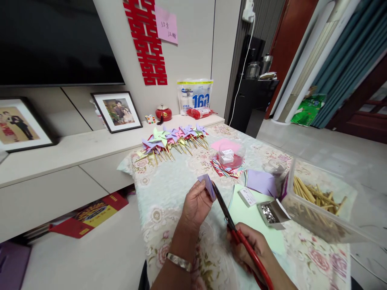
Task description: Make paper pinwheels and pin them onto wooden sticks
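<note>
Pinched in my left hand (196, 203) is a small folded piece of purple paper (208, 186), held up above the floral tablecloth. My right hand (249, 245) grips the red handles of a pair of scissors (225, 209). The dark blades point up and left, with their tips at the paper's right edge; whether they cut into it I cannot tell. Right of the scissors lie light green paper sheets (269, 231), a small white box (247, 197) and an open box of shiny metal pins or tacks (268, 213).
Paper pinwheels on sticks (160, 139) lie in a pile at the table's far left. A clear plastic tub (317, 217) holds wooden sticks at the right. Purple sheets (261, 182) and a round clear container (232, 155) on patterned paper lie beyond my hands.
</note>
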`<state>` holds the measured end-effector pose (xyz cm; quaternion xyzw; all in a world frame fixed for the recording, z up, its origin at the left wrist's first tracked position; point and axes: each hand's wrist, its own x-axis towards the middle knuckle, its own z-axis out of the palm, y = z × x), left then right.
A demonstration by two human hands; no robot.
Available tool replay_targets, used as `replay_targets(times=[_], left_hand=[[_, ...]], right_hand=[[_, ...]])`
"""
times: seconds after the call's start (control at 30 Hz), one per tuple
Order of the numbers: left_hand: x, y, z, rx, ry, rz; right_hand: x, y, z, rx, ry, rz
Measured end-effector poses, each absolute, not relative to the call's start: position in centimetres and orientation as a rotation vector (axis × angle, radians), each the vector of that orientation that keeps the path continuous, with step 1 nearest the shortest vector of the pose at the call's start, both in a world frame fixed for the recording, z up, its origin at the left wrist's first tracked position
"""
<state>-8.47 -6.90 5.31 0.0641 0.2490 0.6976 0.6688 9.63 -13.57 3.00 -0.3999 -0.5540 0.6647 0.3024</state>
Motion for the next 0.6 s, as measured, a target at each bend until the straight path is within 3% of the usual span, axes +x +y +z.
replay_targets(times=[0.6], left_hand=[[-9.3, -6.5, 5.2, 0.02, 0.561, 1.642]], right_hand=[[11.2, -14.4, 0.6, -0.956, -1.486, 1.869]])
